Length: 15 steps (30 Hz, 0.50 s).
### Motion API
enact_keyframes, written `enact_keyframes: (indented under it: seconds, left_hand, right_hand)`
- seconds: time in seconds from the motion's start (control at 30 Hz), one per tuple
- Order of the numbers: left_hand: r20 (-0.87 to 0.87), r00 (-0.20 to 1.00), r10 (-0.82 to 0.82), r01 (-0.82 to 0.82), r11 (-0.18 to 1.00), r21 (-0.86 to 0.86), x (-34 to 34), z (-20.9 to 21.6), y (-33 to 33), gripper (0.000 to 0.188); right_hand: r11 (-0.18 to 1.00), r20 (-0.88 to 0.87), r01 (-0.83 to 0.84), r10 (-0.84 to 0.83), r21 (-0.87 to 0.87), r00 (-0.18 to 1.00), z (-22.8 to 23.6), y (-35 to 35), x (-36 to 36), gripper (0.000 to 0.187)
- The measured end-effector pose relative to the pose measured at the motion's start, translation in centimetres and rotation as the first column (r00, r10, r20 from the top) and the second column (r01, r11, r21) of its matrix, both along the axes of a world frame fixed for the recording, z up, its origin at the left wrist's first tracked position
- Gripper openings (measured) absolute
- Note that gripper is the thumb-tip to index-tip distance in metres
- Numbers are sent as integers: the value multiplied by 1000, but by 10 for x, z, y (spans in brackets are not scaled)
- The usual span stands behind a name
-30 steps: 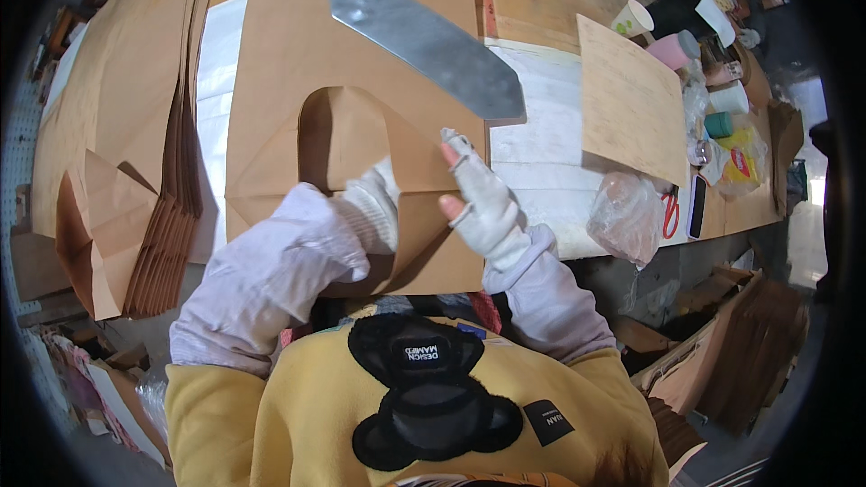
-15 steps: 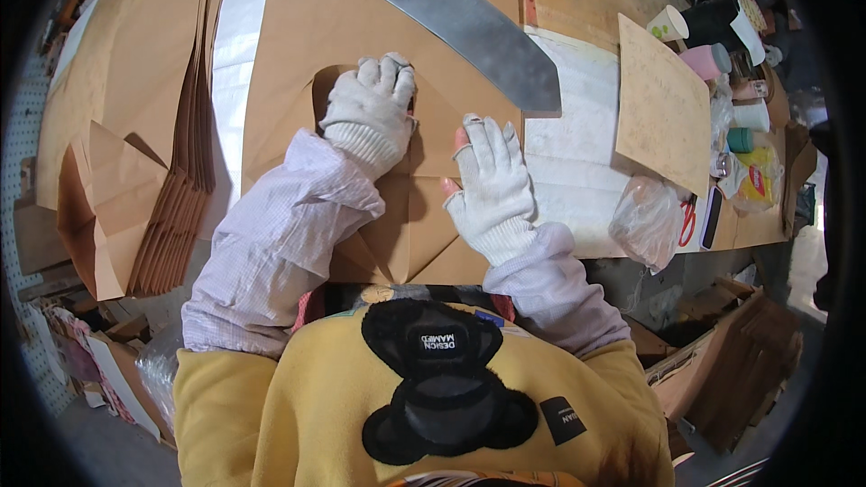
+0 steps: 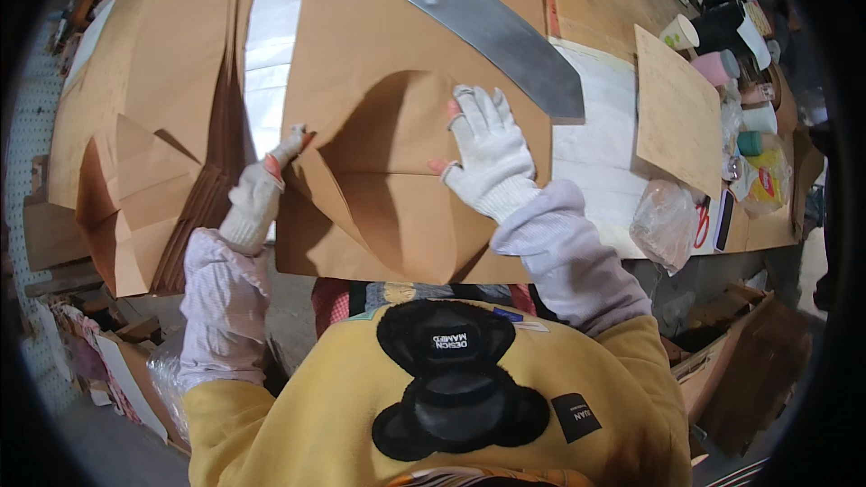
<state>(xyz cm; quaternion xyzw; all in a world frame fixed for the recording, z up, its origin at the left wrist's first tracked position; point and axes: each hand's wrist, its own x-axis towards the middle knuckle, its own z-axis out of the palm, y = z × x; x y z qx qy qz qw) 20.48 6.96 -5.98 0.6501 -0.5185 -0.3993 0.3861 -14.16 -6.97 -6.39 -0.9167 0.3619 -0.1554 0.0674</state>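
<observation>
A large brown paper bag [image 3: 397, 203] lies in front of me, its near end spread open into a rounded pocket with folded flaps. At the pocket's left corner, my left hand [image 3: 257, 194], in a white glove with bare fingertips, is closed on the paper edge. My right hand [image 3: 492, 149], gloved the same way, rests flat on the bag's right side with its fingers stretched and apart. Beyond it a grey metal plate [image 3: 496, 32] with pointed ends lies slantwise across the bag.
To the left stands a pile of folded brown paper bags [image 3: 171, 171]. A thin tan board [image 3: 677, 108] lies to the right, near a clear plastic bag [image 3: 666, 221], red-handled scissors [image 3: 702, 224], a phone [image 3: 724, 221], a paper cup [image 3: 679, 32] and jars. Cardboard boxes [image 3: 740, 361] sit below the table.
My left hand has moved from the bag's middle out to its left edge. The near end has opened into a wide pocket. My right hand stays flat on the bag.
</observation>
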Motion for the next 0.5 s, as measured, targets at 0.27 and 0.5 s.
enact_keyframes:
  seconds: [0.27, 0.5]
  left_hand:
    - [705, 678, -208, 350, 935, -61, -52, 32, 4, 79]
    - [735, 656, -171, 331, 941, -77, -74, 46, -6, 75]
  right_hand:
    - [997, -31, -15, 12, -70, 999, -2, 0, 2, 83]
    - [999, 17, -9, 9, -37, 1000, -3, 0, 2, 82]
